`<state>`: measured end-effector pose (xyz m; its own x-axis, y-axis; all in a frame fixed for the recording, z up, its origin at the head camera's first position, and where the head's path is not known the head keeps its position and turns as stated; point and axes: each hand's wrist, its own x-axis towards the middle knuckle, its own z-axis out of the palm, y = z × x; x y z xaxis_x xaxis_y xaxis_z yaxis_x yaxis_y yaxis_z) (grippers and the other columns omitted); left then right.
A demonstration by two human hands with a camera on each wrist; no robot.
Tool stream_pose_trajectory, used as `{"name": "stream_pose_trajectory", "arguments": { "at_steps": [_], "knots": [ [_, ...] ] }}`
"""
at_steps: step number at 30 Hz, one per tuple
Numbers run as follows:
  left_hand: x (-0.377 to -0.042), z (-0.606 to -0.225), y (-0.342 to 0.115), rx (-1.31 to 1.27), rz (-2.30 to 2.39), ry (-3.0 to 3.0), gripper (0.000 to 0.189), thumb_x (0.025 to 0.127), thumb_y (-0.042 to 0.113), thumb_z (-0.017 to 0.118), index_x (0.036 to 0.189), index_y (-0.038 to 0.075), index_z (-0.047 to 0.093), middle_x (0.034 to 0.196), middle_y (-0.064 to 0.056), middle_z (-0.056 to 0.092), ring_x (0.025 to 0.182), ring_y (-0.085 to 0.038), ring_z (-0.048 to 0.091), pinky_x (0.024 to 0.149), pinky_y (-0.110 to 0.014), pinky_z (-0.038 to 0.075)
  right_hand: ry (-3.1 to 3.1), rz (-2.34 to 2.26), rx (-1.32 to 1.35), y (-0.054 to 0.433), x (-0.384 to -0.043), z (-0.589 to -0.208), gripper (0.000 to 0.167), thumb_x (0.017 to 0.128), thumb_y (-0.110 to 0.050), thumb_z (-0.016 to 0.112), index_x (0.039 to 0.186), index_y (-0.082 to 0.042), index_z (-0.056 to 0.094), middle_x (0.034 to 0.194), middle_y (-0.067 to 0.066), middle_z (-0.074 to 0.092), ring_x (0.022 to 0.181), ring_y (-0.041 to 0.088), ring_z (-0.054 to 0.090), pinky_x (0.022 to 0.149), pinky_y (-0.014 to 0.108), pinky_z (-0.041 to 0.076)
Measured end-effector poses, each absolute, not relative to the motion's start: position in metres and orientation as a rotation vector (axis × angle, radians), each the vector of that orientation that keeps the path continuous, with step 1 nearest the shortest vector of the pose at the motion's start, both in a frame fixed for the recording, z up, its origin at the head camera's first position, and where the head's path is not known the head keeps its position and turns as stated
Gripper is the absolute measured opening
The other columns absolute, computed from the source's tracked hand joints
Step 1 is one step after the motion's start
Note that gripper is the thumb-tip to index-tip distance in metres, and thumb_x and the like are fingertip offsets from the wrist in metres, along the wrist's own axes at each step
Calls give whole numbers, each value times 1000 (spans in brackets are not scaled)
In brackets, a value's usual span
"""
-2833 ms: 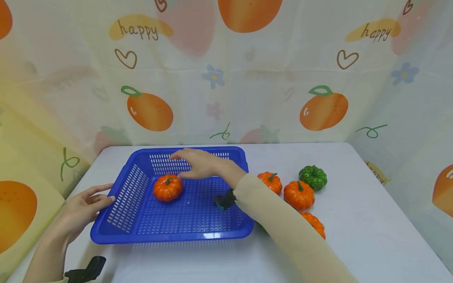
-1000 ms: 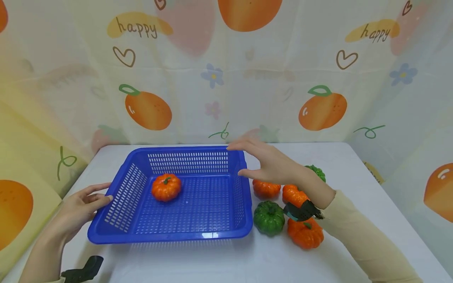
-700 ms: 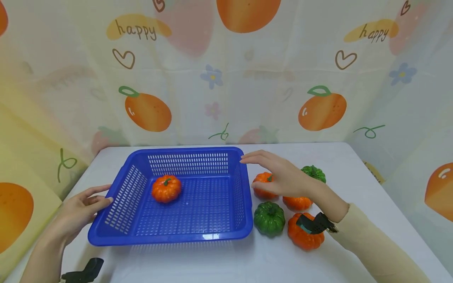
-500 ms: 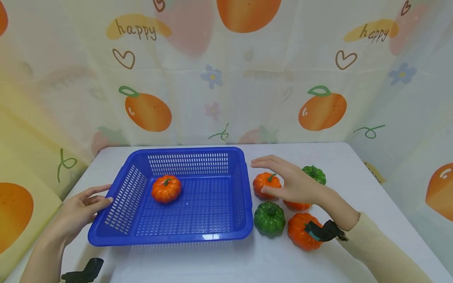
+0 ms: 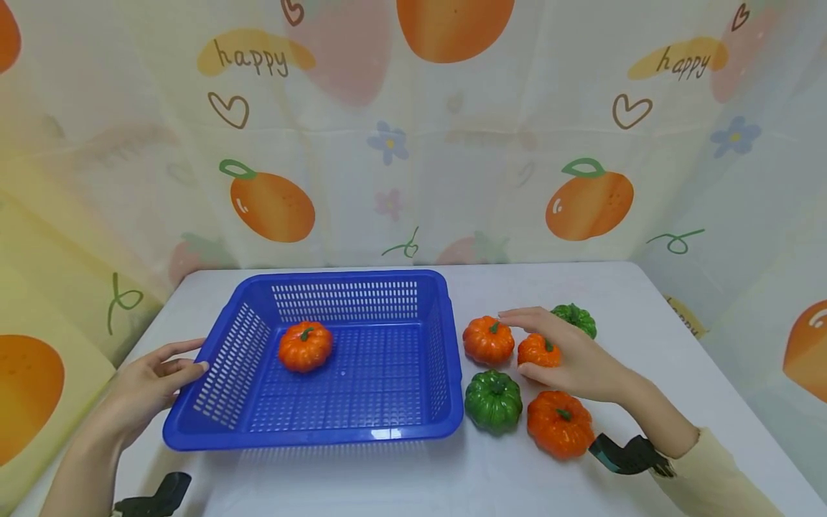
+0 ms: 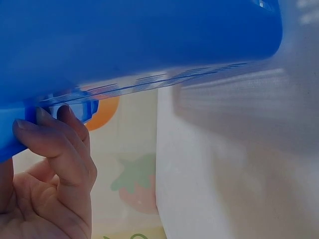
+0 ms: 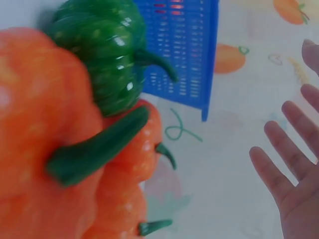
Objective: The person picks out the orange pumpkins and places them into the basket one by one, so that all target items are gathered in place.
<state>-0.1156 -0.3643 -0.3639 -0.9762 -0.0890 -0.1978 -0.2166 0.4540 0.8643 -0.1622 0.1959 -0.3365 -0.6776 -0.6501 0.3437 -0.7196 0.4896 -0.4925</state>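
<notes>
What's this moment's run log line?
left hand: grips blue basket; right hand: empty, near orange pumpkin; in basket: another orange pumpkin; on table: three orange pumpkins, two green pumpkins

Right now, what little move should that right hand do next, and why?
Probably lower the right hand and grasp the orange pumpkin beneath it: the hand hovers open there, holding nothing, and another orange pumpkin already sits in the blue basket.

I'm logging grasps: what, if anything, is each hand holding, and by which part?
The left hand holds the blue basket by its left rim; the right hand holds nothing.
</notes>
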Motion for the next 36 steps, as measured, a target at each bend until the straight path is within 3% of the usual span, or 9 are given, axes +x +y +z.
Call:
{"name": "stream_pose_trajectory", "arguments": {
  "at_steps": [6,15,21,26,33,36],
  "knots": [
    [-116,-364,-364,-284,1542,2577,59,88,35,60,137,11,38,86,11,62,73,-11,62,66,-29,53,-2654,985,1143,207,-156,-346,65,76,-9,74,133,-24,45,132,-5,48,121,13,45,89,46,46],
    [-116,-364,-364,-278,1548,2576,58,89,35,60,137,11,38,86,12,61,73,-11,62,65,-29,53,-2625,1040,1201,216,-146,-364,61,78,-12,73,133,-19,46,130,0,50,121,9,44,92,31,46],
    [-116,-364,-364,-283,1545,2570,60,89,35,60,138,11,36,86,11,61,74,-11,62,66,-29,53,-2716,1018,1113,226,-136,-374,59,78,-16,74,132,-17,48,130,-3,51,117,9,47,88,36,49],
    [-116,-364,-364,-275,1552,2563,59,89,35,60,137,10,36,86,10,61,73,-11,62,66,-29,54,-2745,983,1082,236,-130,-384,61,78,-18,74,132,-16,47,131,-5,50,118,4,45,91,27,46],
    [-117,-365,-365,-281,1553,2551,60,88,35,60,138,12,36,85,11,62,74,-11,62,66,-29,53,-2766,996,1086,247,-124,-399,60,79,-27,73,132,-15,48,130,-3,51,115,9,50,93,17,41],
    [-117,-365,-366,-271,1564,2549,57,89,34,60,137,13,37,85,12,62,73,-11,62,66,-30,53,-2795,1014,1075,250,-122,-406,60,78,-27,73,131,-15,48,129,-2,52,118,6,47,95,13,36]
  ]
}}
